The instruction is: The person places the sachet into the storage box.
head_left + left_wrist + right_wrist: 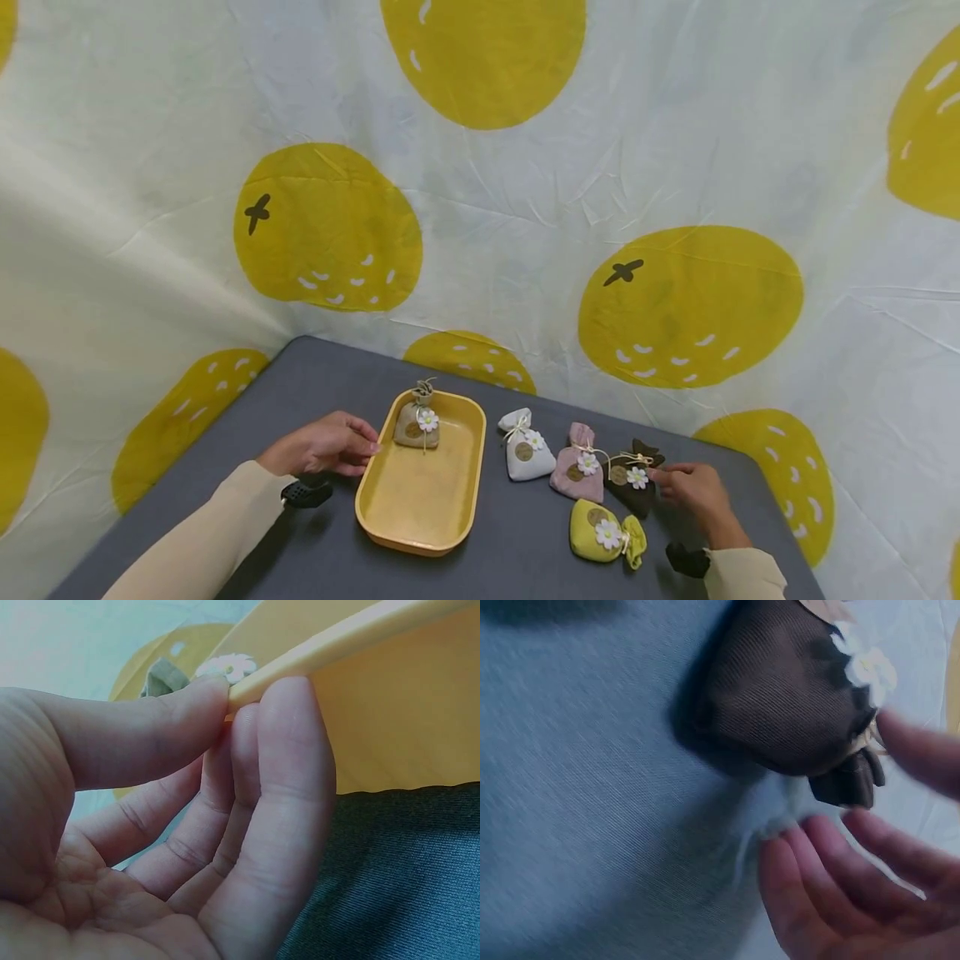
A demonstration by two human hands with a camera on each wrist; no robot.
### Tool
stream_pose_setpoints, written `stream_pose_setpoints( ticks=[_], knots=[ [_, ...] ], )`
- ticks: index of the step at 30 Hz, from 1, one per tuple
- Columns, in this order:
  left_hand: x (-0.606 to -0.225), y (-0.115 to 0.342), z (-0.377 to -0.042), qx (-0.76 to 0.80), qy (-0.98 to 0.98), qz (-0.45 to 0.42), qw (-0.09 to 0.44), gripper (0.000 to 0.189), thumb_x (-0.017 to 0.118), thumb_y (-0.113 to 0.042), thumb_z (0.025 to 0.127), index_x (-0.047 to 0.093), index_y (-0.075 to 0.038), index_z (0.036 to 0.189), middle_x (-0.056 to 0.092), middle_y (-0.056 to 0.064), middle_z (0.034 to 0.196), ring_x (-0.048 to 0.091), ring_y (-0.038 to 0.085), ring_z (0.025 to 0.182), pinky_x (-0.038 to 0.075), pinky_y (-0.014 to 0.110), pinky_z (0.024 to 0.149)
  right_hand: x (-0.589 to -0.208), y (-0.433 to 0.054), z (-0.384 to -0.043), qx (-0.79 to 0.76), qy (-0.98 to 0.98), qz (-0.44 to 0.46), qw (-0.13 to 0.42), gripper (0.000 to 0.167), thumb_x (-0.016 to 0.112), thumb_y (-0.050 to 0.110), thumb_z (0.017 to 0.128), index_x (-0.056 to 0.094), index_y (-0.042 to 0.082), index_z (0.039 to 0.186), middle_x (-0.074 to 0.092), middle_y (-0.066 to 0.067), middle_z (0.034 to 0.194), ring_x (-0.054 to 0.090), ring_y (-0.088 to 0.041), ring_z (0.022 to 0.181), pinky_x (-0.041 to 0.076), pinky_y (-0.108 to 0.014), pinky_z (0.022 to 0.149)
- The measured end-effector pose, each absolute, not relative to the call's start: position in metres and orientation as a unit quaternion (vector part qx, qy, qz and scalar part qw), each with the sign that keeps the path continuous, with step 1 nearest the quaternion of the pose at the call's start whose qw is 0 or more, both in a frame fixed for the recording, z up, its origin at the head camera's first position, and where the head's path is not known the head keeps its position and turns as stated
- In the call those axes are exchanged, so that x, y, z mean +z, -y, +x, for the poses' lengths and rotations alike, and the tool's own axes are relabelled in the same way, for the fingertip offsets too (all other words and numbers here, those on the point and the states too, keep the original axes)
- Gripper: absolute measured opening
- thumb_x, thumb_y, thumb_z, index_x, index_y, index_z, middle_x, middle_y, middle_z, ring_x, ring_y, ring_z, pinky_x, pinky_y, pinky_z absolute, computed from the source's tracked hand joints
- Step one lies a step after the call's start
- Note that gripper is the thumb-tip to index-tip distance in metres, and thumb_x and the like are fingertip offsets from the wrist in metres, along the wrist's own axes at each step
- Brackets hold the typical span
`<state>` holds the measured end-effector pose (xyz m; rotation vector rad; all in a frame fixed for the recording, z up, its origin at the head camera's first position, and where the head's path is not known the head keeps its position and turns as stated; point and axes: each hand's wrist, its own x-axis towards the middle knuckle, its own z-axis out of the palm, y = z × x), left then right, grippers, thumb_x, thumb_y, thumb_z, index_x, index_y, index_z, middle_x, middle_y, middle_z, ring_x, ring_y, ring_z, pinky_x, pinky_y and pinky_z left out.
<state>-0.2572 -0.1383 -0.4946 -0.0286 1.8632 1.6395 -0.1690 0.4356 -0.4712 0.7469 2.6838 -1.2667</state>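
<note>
My left hand [330,446] pinches the left rim of a yellow tray [420,500]; in the left wrist view the thumb and fingertips [292,712] meet at that rim. Inside the tray, at its far left, lies a beige drawstring pouch [411,427] with a white flower. On the right, my right hand [693,492] is at a dark brown pouch [630,492]. The right wrist view shows the thumb by the brown pouch's tied neck and flower, the fingers spread below with a gap between. Whether the thumb touches it I cannot tell.
Between tray and right hand lie a white pouch [527,460] and a pink pouch [576,479]. A yellow-green pouch [588,533] lies nearer, on its side. The grey table [517,550] meets a hanging cloth [495,250] with fruit prints at the back.
</note>
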Motion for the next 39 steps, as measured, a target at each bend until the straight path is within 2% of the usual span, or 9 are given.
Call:
stream_pose_setpoints(
  ticks=[3, 6, 14, 21, 27, 34, 39],
  knots=[
    [-0.493, 0.138, -0.257, 0.627, -0.708, -0.009, 0.324, 0.02, 0.073, -0.002, 0.094, 0.066, 0.004, 0.111, 0.074, 0.008, 0.088, 0.069, 0.015, 0.07, 0.063, 0.032, 0.067, -0.476, -0.431, -0.17, -0.454, -0.854, 0.244, 0.073, 0.078, 0.083, 0.036, 0.089, 0.053, -0.019, 0.135, 0.057, -0.041, 0.134, 0.074, -0.032, 0.093, 0.064, -0.044, 0.08],
    [-0.492, 0.137, -0.257, 0.63, -0.705, -0.004, 0.326, 0.022, 0.073, -0.002, 0.094, 0.065, 0.005, 0.113, 0.074, 0.008, 0.088, 0.069, 0.015, 0.071, 0.064, 0.032, 0.068, -0.48, -0.426, -0.171, -0.468, -0.841, 0.262, 0.076, 0.077, 0.084, 0.033, 0.088, 0.052, -0.018, 0.137, 0.052, -0.04, 0.138, 0.071, -0.033, 0.097, 0.063, -0.042, 0.079],
    [-0.491, 0.136, -0.256, 0.631, -0.703, 0.005, 0.328, 0.022, 0.072, -0.002, 0.094, 0.064, 0.006, 0.113, 0.073, 0.008, 0.088, 0.068, 0.014, 0.07, 0.063, 0.031, 0.067, -0.492, -0.421, -0.168, -0.483, -0.829, 0.281, 0.009, 0.056, 0.079, 0.014, 0.087, 0.059, -0.016, 0.13, 0.059, -0.035, 0.127, 0.066, -0.028, 0.09, 0.063, -0.042, 0.072],
    [-0.494, 0.134, -0.255, 0.633, -0.702, 0.003, 0.327, 0.025, 0.073, -0.002, 0.093, 0.064, 0.006, 0.115, 0.073, 0.009, 0.088, 0.068, 0.014, 0.07, 0.063, 0.031, 0.067, -0.496, -0.421, -0.164, -0.486, -0.825, 0.287, -0.034, 0.053, 0.079, 0.013, 0.087, 0.063, -0.015, 0.128, 0.056, -0.037, 0.131, 0.064, -0.021, 0.081, 0.062, -0.039, 0.066],
    [-0.496, 0.135, -0.255, 0.63, -0.706, -0.005, 0.324, 0.022, 0.072, -0.002, 0.093, 0.065, 0.006, 0.113, 0.074, 0.008, 0.088, 0.068, 0.015, 0.07, 0.063, 0.031, 0.066, -0.482, -0.417, -0.167, -0.485, -0.829, 0.273, -0.058, 0.049, 0.079, 0.013, 0.087, 0.065, -0.013, 0.126, 0.063, -0.031, 0.122, 0.063, -0.016, 0.075, 0.058, -0.032, 0.063],
    [-0.495, 0.137, -0.255, 0.63, -0.707, -0.005, 0.323, 0.021, 0.072, -0.002, 0.094, 0.066, 0.005, 0.112, 0.074, 0.008, 0.087, 0.068, 0.014, 0.069, 0.063, 0.031, 0.066, -0.454, -0.406, -0.174, -0.495, -0.834, 0.239, -0.033, 0.054, 0.077, 0.019, 0.092, 0.061, -0.011, 0.134, 0.055, -0.033, 0.141, 0.066, -0.007, 0.082, 0.06, -0.029, 0.07],
    [-0.494, 0.138, -0.256, 0.627, -0.709, -0.006, 0.321, 0.023, 0.073, -0.002, 0.094, 0.065, 0.006, 0.114, 0.074, 0.008, 0.088, 0.068, 0.014, 0.069, 0.063, 0.031, 0.066, -0.438, -0.388, -0.178, -0.496, -0.845, 0.196, -0.027, 0.054, 0.075, 0.019, 0.094, 0.059, -0.01, 0.136, 0.058, -0.032, 0.138, 0.068, -0.006, 0.084, 0.063, -0.032, 0.075]
  ],
)
